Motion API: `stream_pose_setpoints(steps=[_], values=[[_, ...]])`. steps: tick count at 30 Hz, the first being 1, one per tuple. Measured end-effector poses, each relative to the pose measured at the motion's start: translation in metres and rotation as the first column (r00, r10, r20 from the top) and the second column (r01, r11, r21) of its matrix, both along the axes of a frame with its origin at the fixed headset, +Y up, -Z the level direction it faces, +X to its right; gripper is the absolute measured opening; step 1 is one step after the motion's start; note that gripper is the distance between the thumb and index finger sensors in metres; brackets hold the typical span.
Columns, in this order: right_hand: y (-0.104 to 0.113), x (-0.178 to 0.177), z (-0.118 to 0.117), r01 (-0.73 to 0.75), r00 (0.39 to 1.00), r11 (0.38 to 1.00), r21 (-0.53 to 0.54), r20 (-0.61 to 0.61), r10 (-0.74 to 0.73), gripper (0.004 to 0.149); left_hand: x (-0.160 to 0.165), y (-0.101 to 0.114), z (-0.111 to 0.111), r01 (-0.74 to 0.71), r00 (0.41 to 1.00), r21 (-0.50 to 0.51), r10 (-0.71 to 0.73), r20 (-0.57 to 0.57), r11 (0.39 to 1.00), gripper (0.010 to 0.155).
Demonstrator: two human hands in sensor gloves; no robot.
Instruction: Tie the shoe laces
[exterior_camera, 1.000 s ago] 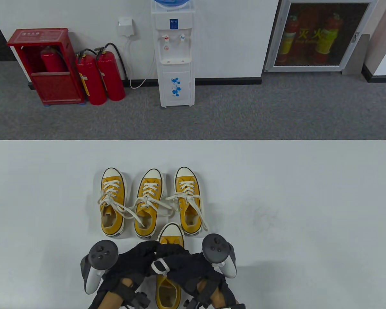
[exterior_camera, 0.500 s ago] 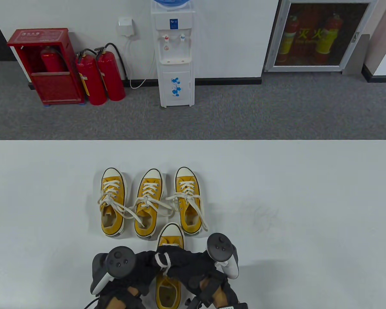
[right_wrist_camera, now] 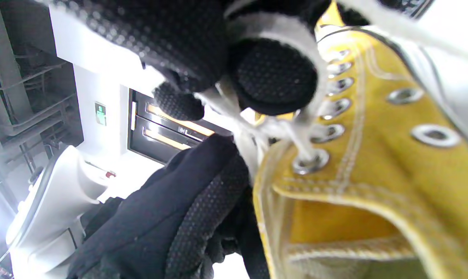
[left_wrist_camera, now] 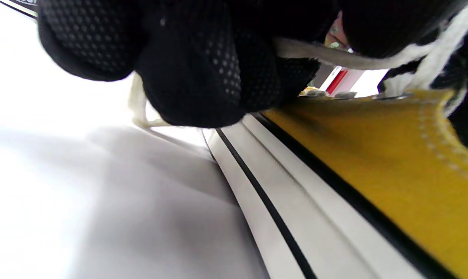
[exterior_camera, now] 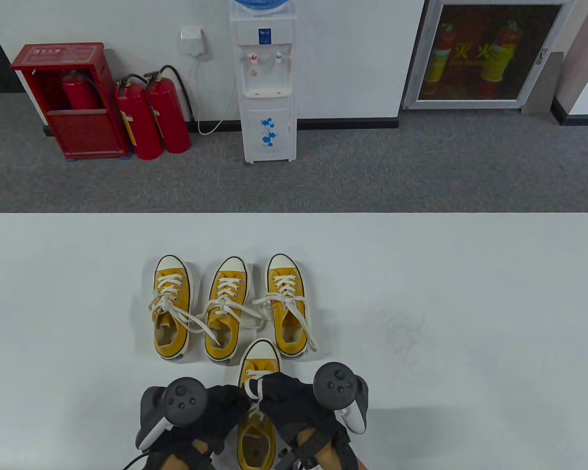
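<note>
A yellow canvas shoe (exterior_camera: pixel 257 435) with a white toe cap lies at the table's near edge, toe pointing away from me. Both gloved hands meet over its tongue. My left hand (exterior_camera: pixel 225 404) and my right hand (exterior_camera: pixel 286 394) each pinch the white lace (exterior_camera: pixel 253 389), which stands up in a small loop between them. In the right wrist view the lace (right_wrist_camera: pixel 296 50) wraps round a fingertip (right_wrist_camera: pixel 272 75) just above the metal eyelets (right_wrist_camera: pixel 310 162). The left wrist view shows curled fingers (left_wrist_camera: pixel 195 73) holding a strand (left_wrist_camera: pixel 334 58) beside the shoe's white sole (left_wrist_camera: pixel 296 201).
Three more yellow shoes (exterior_camera: pixel 228 308) stand in a row just beyond, their loose white laces (exterior_camera: pixel 255 308) crossing from shoe to shoe. The white table (exterior_camera: pixel 470 293) stretches to both sides. Beyond it are a water dispenser (exterior_camera: pixel 267 83) and red extinguishers (exterior_camera: pixel 152 117) on the floor.
Both hands have drawn closer together over the shoe, the left shifting right. The lace loop between them has moved forward and now stands out more clearly above the tongue.
</note>
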State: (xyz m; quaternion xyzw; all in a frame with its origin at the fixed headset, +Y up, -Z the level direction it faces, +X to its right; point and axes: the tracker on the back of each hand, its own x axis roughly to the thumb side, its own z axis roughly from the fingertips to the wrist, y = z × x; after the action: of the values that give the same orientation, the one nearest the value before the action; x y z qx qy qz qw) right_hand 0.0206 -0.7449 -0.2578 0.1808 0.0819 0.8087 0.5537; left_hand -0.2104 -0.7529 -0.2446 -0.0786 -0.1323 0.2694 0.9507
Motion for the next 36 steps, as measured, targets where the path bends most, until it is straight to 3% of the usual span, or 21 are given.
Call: stream_pose_setpoints(steps=[5, 14, 26, 36], values=[[0.003, 0.005, 0.002, -0.069, 0.996, 0.996, 0.048, 0.051, 0.067, 0.038, 0.000, 0.000, 0.001, 0.002, 1.000, -0.004, -0.002, 0.002, 1.000, 0.053], [0.004, 0.010, 0.001, -0.092, 0.996, 0.995, 0.033, 0.016, 0.092, 0.040, -0.002, 0.000, 0.002, 0.000, 1.000, -0.009, 0.000, 0.002, 1.000, 0.055], [0.000, 0.014, -0.002, -0.040, 0.995, 0.995, -0.089, -0.097, 0.031, 0.048, -0.007, 0.003, 0.002, 0.011, 0.999, 0.010, -0.011, -0.037, 1.000, 0.059], [0.000, 0.011, -0.002, -0.043, 0.990, 0.994, -0.100, -0.138, 0.029, 0.055, -0.015, 0.007, 0.002, -0.025, 0.996, 0.033, 0.028, -0.081, 0.999, 0.060]])
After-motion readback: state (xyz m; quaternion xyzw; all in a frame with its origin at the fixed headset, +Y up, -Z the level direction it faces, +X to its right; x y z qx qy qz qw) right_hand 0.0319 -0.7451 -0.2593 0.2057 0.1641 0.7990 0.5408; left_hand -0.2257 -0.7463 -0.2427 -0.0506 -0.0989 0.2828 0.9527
